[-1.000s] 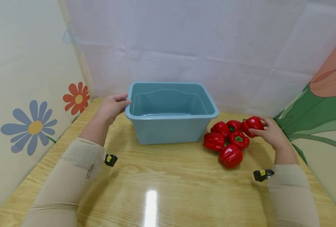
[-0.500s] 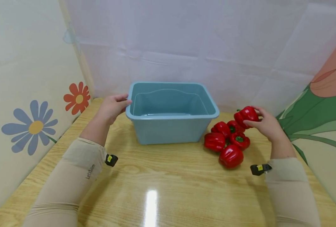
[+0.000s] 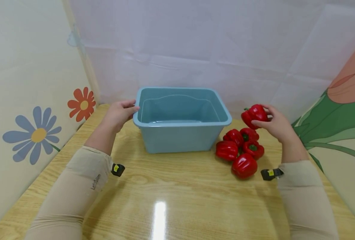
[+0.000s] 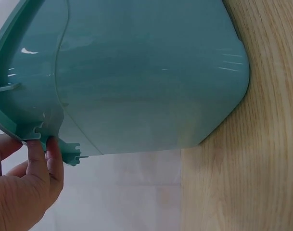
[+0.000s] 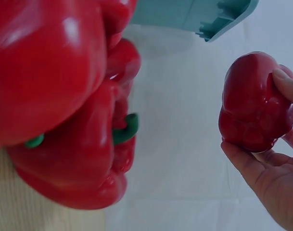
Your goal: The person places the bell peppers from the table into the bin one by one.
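Observation:
A blue-green plastic bin (image 3: pixel 177 140) stands upright on the table. At its left end my left hand (image 3: pixel 119 115) pinches the rim, thumb on top. The left wrist view has the fingers (image 4: pixel 38 166) curled under the rim's underside. On the right, my right hand (image 3: pixel 277 125) grips a glossy red bell pepper (image 3: pixel 254 116), held in the air above the pile with its green stem toward the bin. In the right wrist view, thumb and fingers are around that bell pepper (image 5: pixel 254 103). Several more red bell peppers (image 3: pixel 244 165) lie clustered on the table beside the bin's right end.
The wooden table (image 3: pixel 183 196) carries a bright glare streak near the front. A pale sheet wall (image 3: pixel 195 43) rises just behind the bin, and flower-printed panels (image 3: pixel 39 76) flank both sides. Each wrist wears a small black camera (image 3: pixel 117 169).
My right hand has lifted one bell pepper off the right side of the pile, moving up and left toward the bin. My left hand stays on the rim; the bin has not visibly moved.

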A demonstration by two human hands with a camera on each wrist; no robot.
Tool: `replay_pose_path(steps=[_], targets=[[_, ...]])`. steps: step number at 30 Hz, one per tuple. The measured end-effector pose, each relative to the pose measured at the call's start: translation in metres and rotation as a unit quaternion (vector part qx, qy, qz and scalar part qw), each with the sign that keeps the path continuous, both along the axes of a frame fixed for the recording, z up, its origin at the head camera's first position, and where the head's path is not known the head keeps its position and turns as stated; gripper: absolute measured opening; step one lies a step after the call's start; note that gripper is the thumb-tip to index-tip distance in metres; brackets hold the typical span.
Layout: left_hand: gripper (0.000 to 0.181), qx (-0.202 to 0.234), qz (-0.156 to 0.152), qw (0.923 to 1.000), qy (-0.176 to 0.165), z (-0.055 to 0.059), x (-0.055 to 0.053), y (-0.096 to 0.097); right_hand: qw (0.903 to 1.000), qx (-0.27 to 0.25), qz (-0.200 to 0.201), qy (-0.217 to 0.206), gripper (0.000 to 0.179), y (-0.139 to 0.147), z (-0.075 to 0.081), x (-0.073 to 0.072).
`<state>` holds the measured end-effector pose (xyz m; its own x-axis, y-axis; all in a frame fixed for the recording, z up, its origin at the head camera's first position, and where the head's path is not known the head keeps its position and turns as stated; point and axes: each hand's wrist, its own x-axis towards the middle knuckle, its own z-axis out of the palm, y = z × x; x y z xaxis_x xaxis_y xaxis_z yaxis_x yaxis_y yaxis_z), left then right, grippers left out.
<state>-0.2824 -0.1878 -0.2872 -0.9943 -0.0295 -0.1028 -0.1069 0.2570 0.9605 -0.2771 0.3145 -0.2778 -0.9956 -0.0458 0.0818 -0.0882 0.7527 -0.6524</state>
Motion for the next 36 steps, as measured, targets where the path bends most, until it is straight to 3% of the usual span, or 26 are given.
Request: replay_pose_path(steps=[21,36], targets=[[0.049,0.007,0.008,0.9999,-0.007,-0.001,-0.002,0.000,0.9990,-0.029,0.028,0.016,0.082,-0.040,0.027,-0.006],[0.048,-0.001,0.008,0.9999,-0.008,0.000,-0.001,-0.003,0.9974,-0.028,0.060,0.029,0.078,-0.075,0.031,-0.014]])
